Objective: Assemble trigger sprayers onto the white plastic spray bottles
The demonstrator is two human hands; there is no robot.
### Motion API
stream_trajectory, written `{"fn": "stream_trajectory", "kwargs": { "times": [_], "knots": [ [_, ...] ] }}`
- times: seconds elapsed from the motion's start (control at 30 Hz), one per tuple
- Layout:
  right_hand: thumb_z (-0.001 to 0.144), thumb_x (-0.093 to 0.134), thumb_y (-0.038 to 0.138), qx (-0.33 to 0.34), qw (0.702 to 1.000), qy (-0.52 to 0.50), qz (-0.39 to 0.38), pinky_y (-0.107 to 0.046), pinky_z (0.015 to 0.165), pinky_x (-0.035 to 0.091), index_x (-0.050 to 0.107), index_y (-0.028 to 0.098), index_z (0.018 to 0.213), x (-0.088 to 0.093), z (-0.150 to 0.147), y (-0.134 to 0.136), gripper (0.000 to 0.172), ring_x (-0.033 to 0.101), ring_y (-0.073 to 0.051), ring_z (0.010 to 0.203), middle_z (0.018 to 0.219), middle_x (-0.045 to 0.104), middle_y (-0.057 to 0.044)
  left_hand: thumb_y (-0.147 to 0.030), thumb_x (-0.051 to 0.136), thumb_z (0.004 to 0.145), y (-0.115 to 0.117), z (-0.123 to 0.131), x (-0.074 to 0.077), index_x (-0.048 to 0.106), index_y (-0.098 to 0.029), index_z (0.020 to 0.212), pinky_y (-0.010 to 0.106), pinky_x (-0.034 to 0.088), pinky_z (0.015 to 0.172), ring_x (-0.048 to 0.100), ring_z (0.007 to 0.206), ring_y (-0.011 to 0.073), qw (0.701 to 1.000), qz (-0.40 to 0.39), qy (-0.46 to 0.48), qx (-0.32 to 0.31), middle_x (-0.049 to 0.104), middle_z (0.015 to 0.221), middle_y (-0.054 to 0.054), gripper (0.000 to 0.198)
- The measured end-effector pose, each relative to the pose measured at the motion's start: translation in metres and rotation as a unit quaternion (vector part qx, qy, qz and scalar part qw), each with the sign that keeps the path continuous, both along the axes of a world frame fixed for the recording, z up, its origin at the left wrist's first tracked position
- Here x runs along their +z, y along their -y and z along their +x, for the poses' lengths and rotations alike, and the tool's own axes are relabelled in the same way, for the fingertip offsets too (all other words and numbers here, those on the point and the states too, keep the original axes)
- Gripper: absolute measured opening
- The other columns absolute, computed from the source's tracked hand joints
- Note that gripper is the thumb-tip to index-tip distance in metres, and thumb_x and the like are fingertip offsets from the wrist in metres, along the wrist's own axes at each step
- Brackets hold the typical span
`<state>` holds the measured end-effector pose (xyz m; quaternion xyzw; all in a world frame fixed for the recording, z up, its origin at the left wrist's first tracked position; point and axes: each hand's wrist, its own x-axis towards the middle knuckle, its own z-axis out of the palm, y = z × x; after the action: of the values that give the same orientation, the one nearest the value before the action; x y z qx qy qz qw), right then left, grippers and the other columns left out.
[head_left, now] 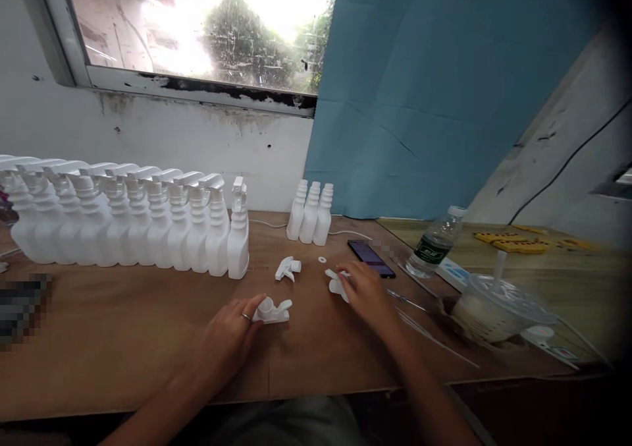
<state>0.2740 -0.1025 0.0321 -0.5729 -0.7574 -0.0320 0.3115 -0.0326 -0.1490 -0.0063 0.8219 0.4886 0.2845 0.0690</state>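
My left hand (234, 331) is closed on a white trigger spray head (272, 312), its round collar opening facing up, low over the brown tabletop (296, 367). To the right, my right hand (365, 291) grips another white trigger spray head (337, 284) by its right side, and my fingers cover part of it. Between the hands and farther back, a third spray head (287, 269) lies loose on the table. A small white ring (322, 259) rests just beyond my right hand.
A long row of white spray bottles (180, 228) with heads stands at the left. Three bottles without heads (309, 219) stand near the wall. Rightward are a phone (371, 259), a screwdriver (405, 299), thin white tubes (434, 336), a water bottle (437, 245) and a lidded drink cup (494, 311).
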Motion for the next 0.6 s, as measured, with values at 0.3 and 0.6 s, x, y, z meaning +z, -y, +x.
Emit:
{"fn": "stream_trajectory", "kwargs": {
  "times": [0.3,0.6],
  "knots": [
    [0.079,0.051,0.016,0.055,0.985,0.036,-0.162,-0.03,0.078,0.048,0.073,0.016,0.082,0.005,0.047,-0.077,0.023,0.065,-0.021,0.085,0.09,0.073,-0.009,-0.023,0.05,0.092,-0.001,0.003,0.0,0.051,-0.025,0.13,0.037,0.053,0.09,0.064,0.105,0.0228,0.997,-0.025,0.069,-0.01,0.064,0.12,0.006,0.038],
    [0.063,0.064,0.009,0.093,0.962,0.027,-0.256,-0.025,0.057,0.044,0.072,0.014,0.062,0.014,0.024,-0.109,0.01,0.063,-0.018,0.059,0.061,0.07,-0.003,-0.023,0.051,0.092,0.007,0.002,0.011,0.056,-0.026,0.121,0.033,0.052,0.085,0.063,0.097,0.0202,0.988,-0.065,0.111,-0.085,0.064,0.11,0.006,0.029]
  ]
}}
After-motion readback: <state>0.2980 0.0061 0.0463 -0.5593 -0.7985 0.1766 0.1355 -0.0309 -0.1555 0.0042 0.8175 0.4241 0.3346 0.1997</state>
